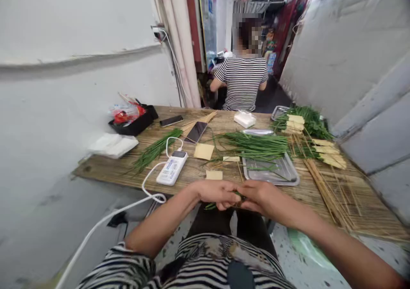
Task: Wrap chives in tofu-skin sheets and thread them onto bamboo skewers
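Observation:
My left hand (218, 192) and my right hand (261, 195) meet at the table's front edge, fingers curled together. Both close on a small bunch of green chives (210, 206), whose ends stick out below my left hand; most of it is hidden by the fingers. Just beyond lie a pale yellow sheet like tofu skin (214, 175), a larger square sheet (204, 151) and a narrow folded strip (231, 159). A long heap of chives (259, 145) rests across a clear plastic tray (290, 171). One thin bamboo skewer (240, 171) stands out near the tray's left side.
Skewers (323, 191) and rolled yellow pieces on skewers (331, 154) lie at right. A white power bank (173, 168) with a cable, phones (196, 132), more chives (156, 149) and a black box (137, 120) occupy the left. A person in stripes (245, 82) is beyond the table.

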{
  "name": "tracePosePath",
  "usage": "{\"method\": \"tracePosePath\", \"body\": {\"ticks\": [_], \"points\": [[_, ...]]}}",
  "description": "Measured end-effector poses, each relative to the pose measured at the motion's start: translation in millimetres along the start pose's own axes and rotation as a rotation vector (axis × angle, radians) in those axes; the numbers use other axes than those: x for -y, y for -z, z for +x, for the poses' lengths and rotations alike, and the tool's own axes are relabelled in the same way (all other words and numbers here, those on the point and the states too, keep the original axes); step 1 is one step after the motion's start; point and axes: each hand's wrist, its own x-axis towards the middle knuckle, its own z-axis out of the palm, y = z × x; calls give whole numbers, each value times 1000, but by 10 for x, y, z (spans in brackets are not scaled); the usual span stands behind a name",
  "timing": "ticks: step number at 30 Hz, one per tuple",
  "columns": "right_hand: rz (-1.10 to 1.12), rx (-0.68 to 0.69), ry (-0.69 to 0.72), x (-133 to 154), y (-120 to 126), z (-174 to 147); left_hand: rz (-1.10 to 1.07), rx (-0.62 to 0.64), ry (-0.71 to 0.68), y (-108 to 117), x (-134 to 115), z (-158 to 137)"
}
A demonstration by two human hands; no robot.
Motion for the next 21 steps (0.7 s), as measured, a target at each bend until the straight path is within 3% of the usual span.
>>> {"method": "tracePosePath", "body": {"ticks": [6,9,11,15,18,21], "points": [[83,-228,63,-92,-403,189,-202,25,-8,63,137,-214],[80,-297,70,-85,-526,272,-217,-32,-12,104,202,-312],[32,-314,52,-92,-580,335,-85,-150,-3,135,231,-375],[-11,-360,56,-151,-575,496,461,-460,-100,204,229,-490],[112,-318,60,-187,-481,642,775,-672,-228,266,209,-552],[352,-281,-86,-218,-448,792,960,-811,-284,330,233,-582]]}}
